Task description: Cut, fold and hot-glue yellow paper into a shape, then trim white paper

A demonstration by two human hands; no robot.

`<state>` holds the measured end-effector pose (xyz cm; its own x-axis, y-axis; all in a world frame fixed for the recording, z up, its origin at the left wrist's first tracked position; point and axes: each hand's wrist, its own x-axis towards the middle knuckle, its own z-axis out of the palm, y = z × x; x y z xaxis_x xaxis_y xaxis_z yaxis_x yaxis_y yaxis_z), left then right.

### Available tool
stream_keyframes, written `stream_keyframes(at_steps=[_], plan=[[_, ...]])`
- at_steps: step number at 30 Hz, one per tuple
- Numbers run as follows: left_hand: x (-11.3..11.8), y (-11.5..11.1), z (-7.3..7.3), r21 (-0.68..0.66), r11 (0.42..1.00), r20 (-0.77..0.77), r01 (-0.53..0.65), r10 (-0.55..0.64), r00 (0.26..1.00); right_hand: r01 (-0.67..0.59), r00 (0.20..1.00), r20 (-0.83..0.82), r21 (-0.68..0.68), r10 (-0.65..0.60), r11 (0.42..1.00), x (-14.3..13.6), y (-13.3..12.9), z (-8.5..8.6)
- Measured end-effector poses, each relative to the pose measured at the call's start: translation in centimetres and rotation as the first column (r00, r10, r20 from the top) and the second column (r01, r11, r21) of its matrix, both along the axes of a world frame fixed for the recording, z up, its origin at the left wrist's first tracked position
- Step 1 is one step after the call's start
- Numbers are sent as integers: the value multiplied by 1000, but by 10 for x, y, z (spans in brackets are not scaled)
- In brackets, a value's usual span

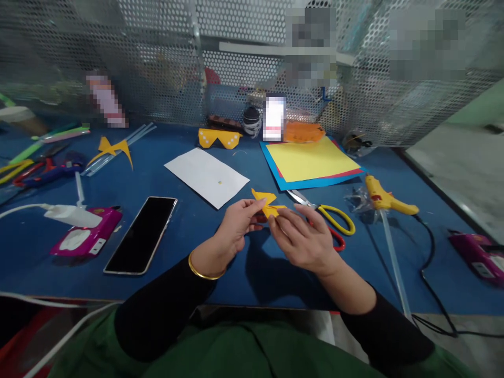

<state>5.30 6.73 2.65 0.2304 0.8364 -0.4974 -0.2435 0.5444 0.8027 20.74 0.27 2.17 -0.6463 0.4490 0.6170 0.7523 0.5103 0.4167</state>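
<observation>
A small folded piece of orange-yellow paper [264, 198] is held between both hands above the blue table. My left hand [236, 226] pinches its left side, thumb on top. On its lower right side, the fingers of my right hand [305, 239] are closed on the same piece. Scissors [338, 220] with yellow and red handles lie just behind and right of my right hand, partly hidden by it. A white sheet [207, 176] lies beyond my left hand, with a tiny speck on it.
Yellow, red and blue sheets [315, 160] are stacked behind. A yellow glue gun [384, 199] with its cable sits at right. At left are a black phone [144, 233], a magenta power strip [88, 233], pliers and a yellow paper shape [110, 148]. Yellow paper glasses [219, 138] lie near the mesh.
</observation>
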Motion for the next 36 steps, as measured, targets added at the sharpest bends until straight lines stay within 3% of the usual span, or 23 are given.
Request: stream_keyframes(at_steps=[5,8,10,13,14,16,18,22,29,33,36], plan=[[0,0,0,45,998,-21,-45,46,999,77,993,-69,-183,-91,980,6,-5,10],[1,0,1,65,997,-45,-46,49,998,286,926,-187,-225,-329,932,54,-11,18],[1,-1,3,63,998,-53,-25,28,998,543,793,-203,-193,-575,817,106,-14,21],[2,-3,4,67,998,-55,-8,12,998,862,466,55,-254,-883,439,187,-13,19],[3,-4,4,71,997,-56,-8,12,998,863,458,118,-295,-881,409,206,-12,16],[3,-4,3,82,997,-59,-1,6,998,850,480,179,-337,-859,405,231,-9,7],[4,-4,2,93,996,-75,7,0,997,839,503,214,-353,-837,414,237,-7,-1],[6,-3,-2,101,995,-104,-7,17,994,858,473,234,-340,-850,384,229,-5,-10],[8,-4,-8,158,987,-116,17,1,993,880,408,214,-353,-888,319,223,-5,-4],[9,-6,-8,192,980,-105,59,-39,994,849,370,97,-439,-924,294,221,-6,1],[9,-5,-10,227,971,-113,70,-46,993,803,279,-132,-511,-951,307,221,-10,5]])
